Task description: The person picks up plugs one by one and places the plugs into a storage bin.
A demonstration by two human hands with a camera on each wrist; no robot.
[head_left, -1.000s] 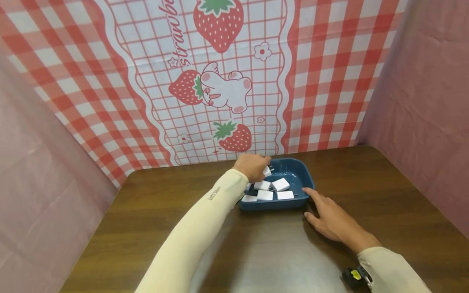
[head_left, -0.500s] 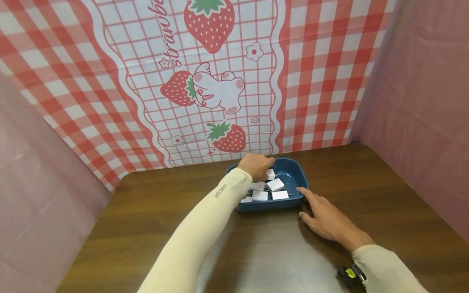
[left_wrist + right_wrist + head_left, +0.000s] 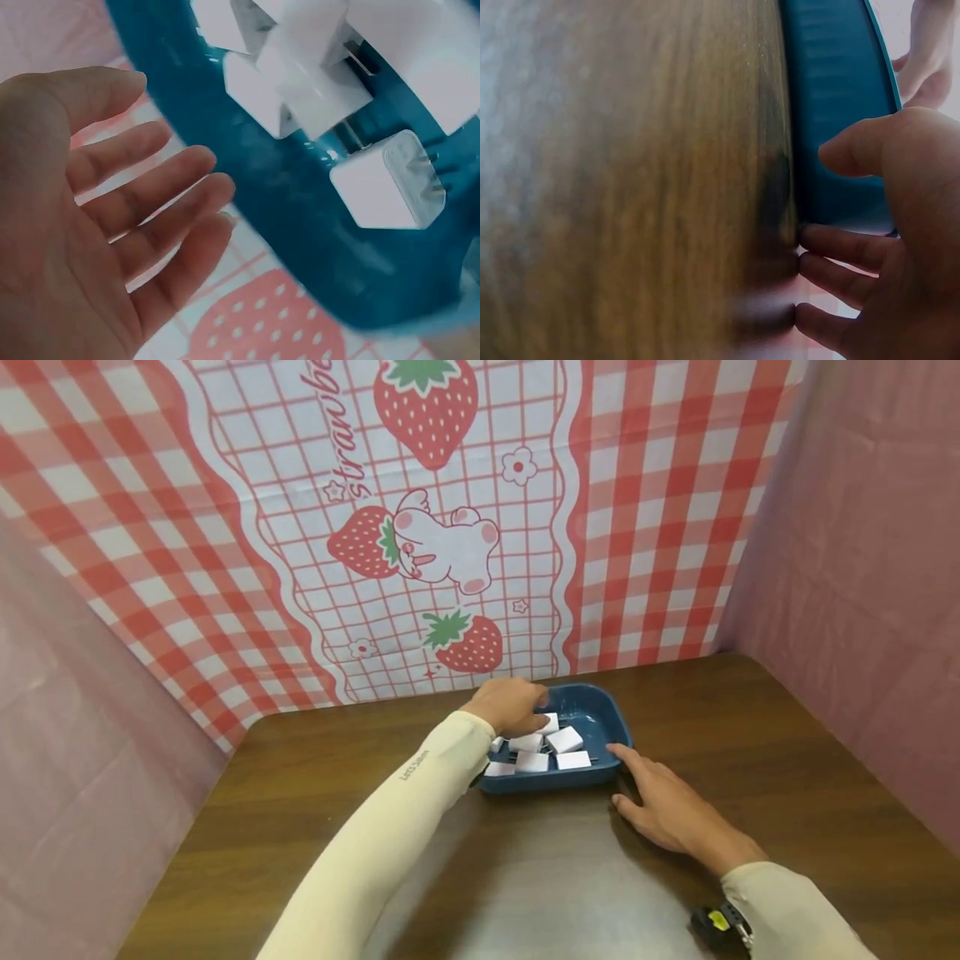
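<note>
In the head view, a blue plastic bin (image 3: 592,706) stands near the table's back edge. Several white plug-in charger adapters (image 3: 573,760) with metal prongs lie in it, mostly toward its left and front. My left hand (image 3: 510,706) is over the bin's left back side. The left wrist view shows this hand (image 3: 97,202) with loosely bent, spread fingers and nothing in them, beside the bin wall; one charger adapter (image 3: 382,184) lies apart from a heap of others. With its fingers, my right hand (image 3: 671,806) touches the bin's front right corner; its thumb (image 3: 855,146) lies against the wall.
The brown wooden table (image 3: 292,827) extends around the bin. Behind it hangs a red checked strawberry-print cloth (image 3: 442,527). Pink curtains (image 3: 847,568) close in both sides. A black device (image 3: 711,927) is strapped at my right wrist.
My left hand has let go of a white charger adapter in the bin and drawn back to the left. The view has shifted slightly. My right hand stays at the bin's corner.
</note>
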